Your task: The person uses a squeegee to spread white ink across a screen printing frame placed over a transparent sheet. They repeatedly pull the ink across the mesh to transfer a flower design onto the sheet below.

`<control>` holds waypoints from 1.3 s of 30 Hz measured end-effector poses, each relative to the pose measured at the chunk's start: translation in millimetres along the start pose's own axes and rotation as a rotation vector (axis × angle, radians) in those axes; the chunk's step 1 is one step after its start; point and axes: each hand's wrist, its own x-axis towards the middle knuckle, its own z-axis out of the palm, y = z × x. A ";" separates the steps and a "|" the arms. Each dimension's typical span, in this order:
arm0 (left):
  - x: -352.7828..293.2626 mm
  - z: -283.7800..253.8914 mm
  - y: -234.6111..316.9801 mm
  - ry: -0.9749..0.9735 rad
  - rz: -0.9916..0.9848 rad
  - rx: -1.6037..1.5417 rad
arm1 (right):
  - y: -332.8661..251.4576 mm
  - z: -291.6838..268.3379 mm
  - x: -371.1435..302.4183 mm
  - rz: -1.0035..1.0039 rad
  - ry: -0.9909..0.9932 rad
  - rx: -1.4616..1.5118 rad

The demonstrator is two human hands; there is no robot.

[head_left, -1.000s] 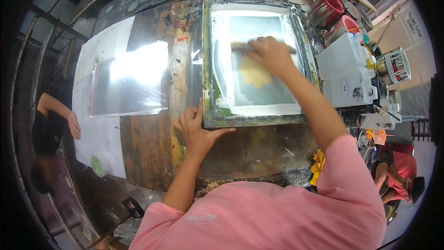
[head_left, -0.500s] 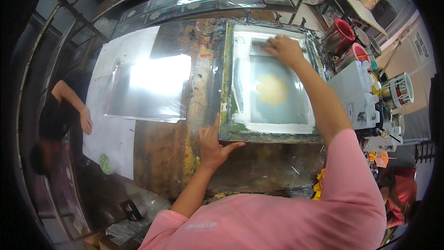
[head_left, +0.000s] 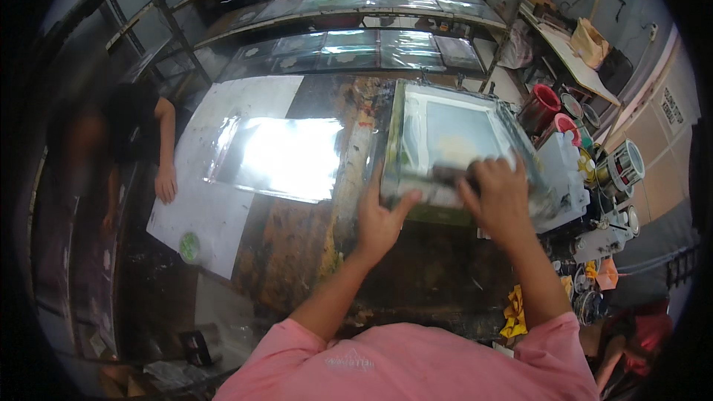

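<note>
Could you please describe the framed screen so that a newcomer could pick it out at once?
Find the right half of the stained work table before the person in the pink shirt. The framed screen is there, its near left corner at the left hand. Unlike the shiny clear sheet to its left, it has a thick, paint-stained border and a pale yellow patch.

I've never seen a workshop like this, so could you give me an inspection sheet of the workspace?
Surface: stained brown table, partly covered by a white sheet.
Things at work: framed screen with a faint yellowish patch; dark bar; glossy clear sheet to the left.
Clutter: red can, whitish containers, yellow cloth, green round item.
Hands: left hand at the frame's near left corner; right hand grips the bar, blurred.
Cables: none certain.
Surroundings: shelves behind; co-worker's hand at left.
</note>
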 end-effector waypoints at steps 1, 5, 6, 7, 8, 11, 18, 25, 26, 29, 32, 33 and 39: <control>9.7 3.5 5.7 0.037 0.095 0.127 | 2.0 -7.1 14.9 -0.016 0.110 -0.078; 18.1 0.2 -3.9 -0.148 0.129 0.626 | 24.9 -27.8 74.7 -0.034 0.241 -0.077; 9.8 -3.6 -12.1 -0.225 0.063 0.879 | 32.2 -30.0 86.0 -0.012 0.243 -0.060; 1.4 -6.3 -21.9 -0.337 -0.042 1.175 | 40.0 -31.7 96.6 -0.034 0.268 -0.053; -7.5 -8.9 -31.3 -0.325 -0.012 1.253 | 47.8 -32.8 106.6 -0.035 0.276 -0.045; -16.6 -10.5 -51.0 -0.347 -0.008 1.381 | 68.2 -34.9 134.1 -0.018 0.285 -0.024; 74.4 15.4 -51.8 -0.087 0.180 0.961 | 86.8 -39.3 181.4 0.046 0.256 0.007; 88.7 -138.7 -61.6 0.210 0.147 1.083 | 75.8 -33.7 163.9 0.053 0.281 -0.028; 87.4 -172.1 -65.9 0.262 0.142 1.155 | 71.8 -33.4 160.6 0.060 0.273 -0.029; 84.4 -276.6 -67.0 0.354 0.209 1.300 | 59.7 -36.0 152.1 0.052 0.267 -0.028; 87.2 -366.7 -42.6 0.420 0.043 1.478 | 49.7 -39.0 142.1 0.028 0.264 -0.060; 89.3 -385.2 -32.3 0.450 -0.088 1.547 | 46.4 -38.6 137.9 0.017 0.253 -0.088; 79.7 -312.0 -25.6 0.319 0.134 1.640 | 29.2 -30.2 126.9 -0.026 0.368 -0.089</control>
